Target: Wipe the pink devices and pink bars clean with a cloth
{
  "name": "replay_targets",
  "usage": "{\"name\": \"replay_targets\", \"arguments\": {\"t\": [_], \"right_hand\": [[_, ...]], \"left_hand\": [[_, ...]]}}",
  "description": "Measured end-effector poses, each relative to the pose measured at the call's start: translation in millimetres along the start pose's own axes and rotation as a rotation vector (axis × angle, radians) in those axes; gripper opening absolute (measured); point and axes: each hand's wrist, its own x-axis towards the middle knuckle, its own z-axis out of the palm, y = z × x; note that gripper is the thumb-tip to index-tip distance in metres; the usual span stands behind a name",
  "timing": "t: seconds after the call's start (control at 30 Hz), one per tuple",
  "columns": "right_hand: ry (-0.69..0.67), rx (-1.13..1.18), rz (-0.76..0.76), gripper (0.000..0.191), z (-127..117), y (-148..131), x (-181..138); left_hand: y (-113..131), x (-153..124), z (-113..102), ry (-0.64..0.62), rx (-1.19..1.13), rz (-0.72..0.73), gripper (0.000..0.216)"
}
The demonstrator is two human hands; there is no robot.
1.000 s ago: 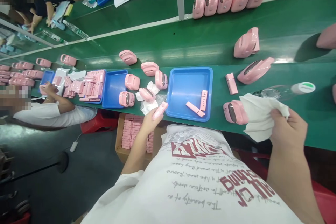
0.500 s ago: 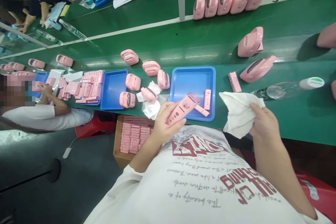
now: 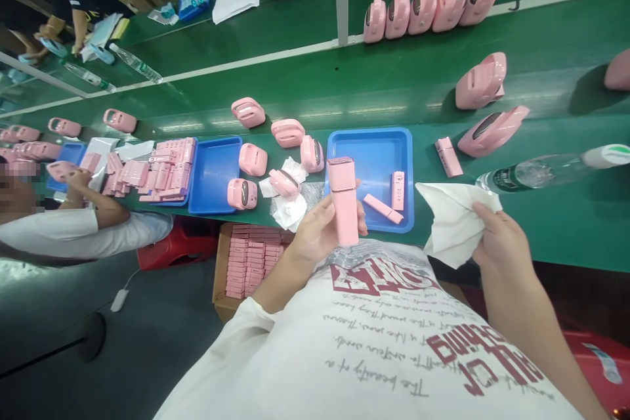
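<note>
My left hand [image 3: 317, 226] is closed around a pink hair clipper [image 3: 344, 210], held upright with its plain side facing me and its toothed head at the top. Between the thumb and fingers of my right hand [image 3: 504, 239] hangs a white cloth [image 3: 450, 223]. Behind the clipper lies a shallow blue tray [image 3: 364, 138], holding a slim pink piece [image 3: 382, 209] and a pink block-shaped piece with dark marks [image 3: 398, 190]. On the bench right of the tray rests another pink piece [image 3: 448, 157], near the cloth.
Pink handled housings [image 3: 424, 6] line the back right; more, like one housing [image 3: 253, 159], stand left of the tray. A bottle [image 3: 536, 174] lies at right. Another blue tray [image 3: 214, 177], a carton of pink pieces [image 3: 249, 269] and a co-worker [image 3: 88, 223] are at left.
My left hand has turned the clipper from tilted, with its button side showing, to upright with its plain side toward me. The cloth stays in my right hand.
</note>
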Motion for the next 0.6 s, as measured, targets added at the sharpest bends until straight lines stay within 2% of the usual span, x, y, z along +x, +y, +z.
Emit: {"name": "replay_targets", "arguments": {"t": [0.1,0.2,0.27,0.33,0.4,0.47,0.53,0.6], "right_hand": [[-0.006,0.005,0.048,0.025,6,3,-2],[-0.068,-0.001,0.062,0.036,12,7,-3],[-0.085,-0.023,0.010,0.039,12,8,-2],[-0.096,-0.095,-0.100,0.035,7,7,0],[-0.027,-0.285,-0.260,0.031,-3,2,4],[0.111,-0.641,-0.396,0.040,-15,-5,10],[0.202,-1.032,-0.417,0.055,-28,-8,18],[0.153,-1.282,-0.337,0.066,-38,-6,25]], "left_hand": [[2,3,-2,-0.070,-0.128,-0.015,0.058],[1,5,-7,-0.185,-0.246,-0.033,0.056],[1,7,-10,-0.200,-0.286,-0.066,0.052],[3,9,-12,-0.152,-0.333,-0.096,0.048],[4,12,-12,-0.101,-0.401,-0.110,0.046],[5,15,-13,-0.092,-0.460,-0.120,0.046],[6,20,-15,-0.110,-0.476,-0.135,0.050],[7,25,-18,-0.107,-0.453,-0.159,0.056]]}}
